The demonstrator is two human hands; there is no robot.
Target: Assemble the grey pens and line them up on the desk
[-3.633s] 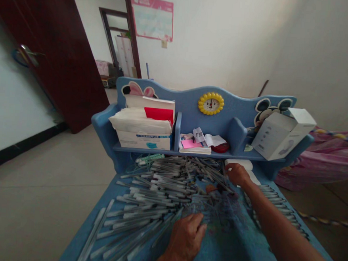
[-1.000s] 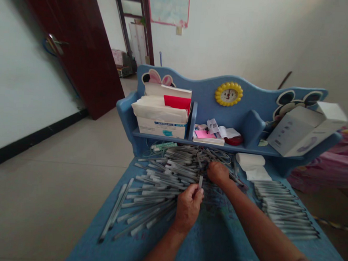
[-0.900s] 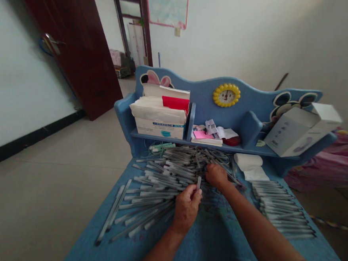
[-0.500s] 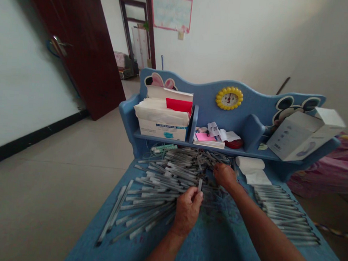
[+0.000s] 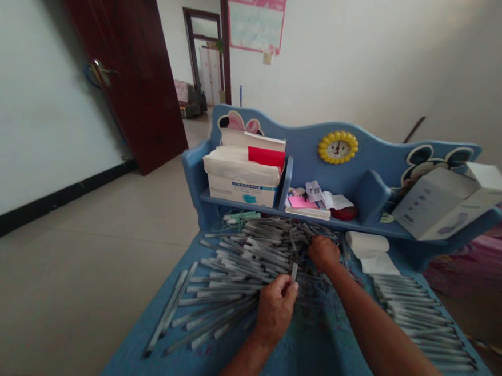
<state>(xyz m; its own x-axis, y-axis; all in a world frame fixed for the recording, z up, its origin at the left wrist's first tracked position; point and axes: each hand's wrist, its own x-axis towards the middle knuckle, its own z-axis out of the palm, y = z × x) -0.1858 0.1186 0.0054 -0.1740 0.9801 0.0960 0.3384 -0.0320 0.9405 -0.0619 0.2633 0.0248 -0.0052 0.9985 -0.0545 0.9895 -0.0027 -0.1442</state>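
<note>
My left hand (image 5: 276, 309) is closed above the desk, pinching a pale translucent pen barrel (image 5: 294, 271) that stands upright between thumb and forefinger. Under and left of it spreads a heap of similar grey pen barrels (image 5: 227, 284), mostly lying with their ends to the left. Farther back, my right hand (image 5: 323, 254) reaches down into the dark small parts at the right end of the heap. Its fingers are bent together, and their tips are hidden, so what they hold cannot be made out.
Right of my right arm lies a row of pens (image 5: 422, 320) with dark ends. A paper roll (image 5: 367, 245) sits behind them. The blue desk's shelf (image 5: 253, 210) carries a mask box (image 5: 242, 190), papers (image 5: 307, 211) and a white carton (image 5: 430, 206).
The whole view has shifted slightly, with the desk appearing farther right and lower. Against the desk, my right hand has moved a little left and back. My left hand keeps its pinch on the barrel.
</note>
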